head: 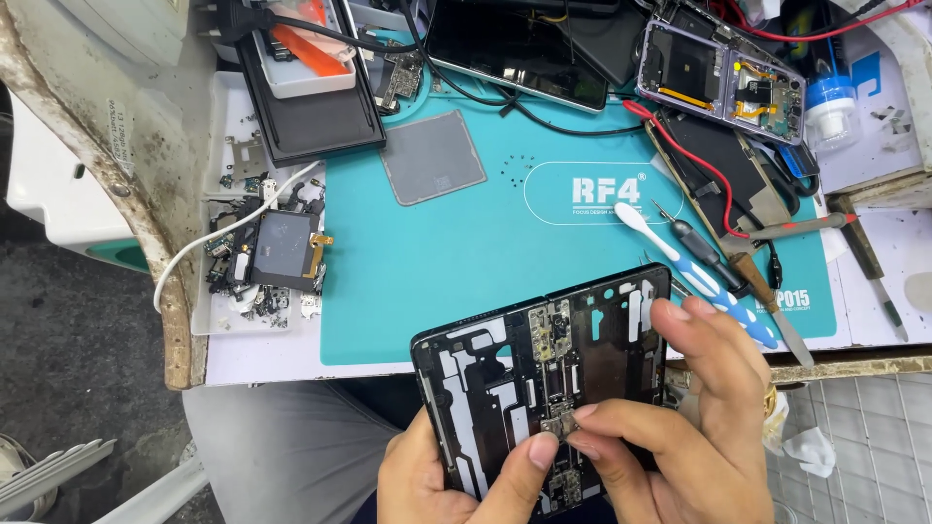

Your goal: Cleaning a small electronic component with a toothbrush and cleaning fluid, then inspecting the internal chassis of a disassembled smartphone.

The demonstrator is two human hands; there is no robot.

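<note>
Left hand: my left hand (442, 475) is curled closed under the lower left edge of the opened phone frame (505, 378), thumb pressed onto its inner face at the lower centre of the frame.
Right hand: my right hand (680, 427) grips the frame's right side, forefinger and thumb pinched nearly closed on a small metal part (555, 424) on the hinge strip; whether the part is free or seated I cannot tell.
Where the frame is: bottom centre of the picture, held tilted just over the near edge of the teal work mat (437, 272).
Risk, as I judge it: the small part could slip from my fingertips and drop off the table edge, since I hold it beyond the mat; pressing hard with the thumb could bend the thin frame.
Count, phones: one open frame in my hands, one opened purple phone (723, 82) at upper right, one dark screen (515, 49) at top centre.
Count, tools: one white-and-blue brush (694, 277) right of centre, one grey square pad (432, 155) upper centre.
Count, trays: one white tray (218, 126) of loose parts at left.
</note>
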